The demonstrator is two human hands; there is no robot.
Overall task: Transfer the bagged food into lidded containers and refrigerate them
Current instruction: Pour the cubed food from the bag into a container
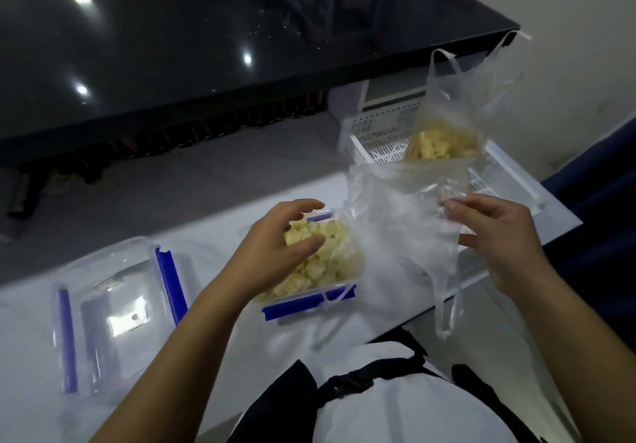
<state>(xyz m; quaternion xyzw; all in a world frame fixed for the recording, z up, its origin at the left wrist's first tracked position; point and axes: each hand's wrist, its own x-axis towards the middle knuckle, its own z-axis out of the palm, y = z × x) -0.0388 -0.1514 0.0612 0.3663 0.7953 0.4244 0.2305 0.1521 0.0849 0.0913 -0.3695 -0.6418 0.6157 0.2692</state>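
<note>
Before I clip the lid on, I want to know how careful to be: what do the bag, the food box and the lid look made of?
The bag looks like thin clear plastic film: it crinkles and sags. The food box seems rigid clear plastic with blue clip flaps, since its walls keep their shape. The lid looks the same, glossy, with reflections.
</note>
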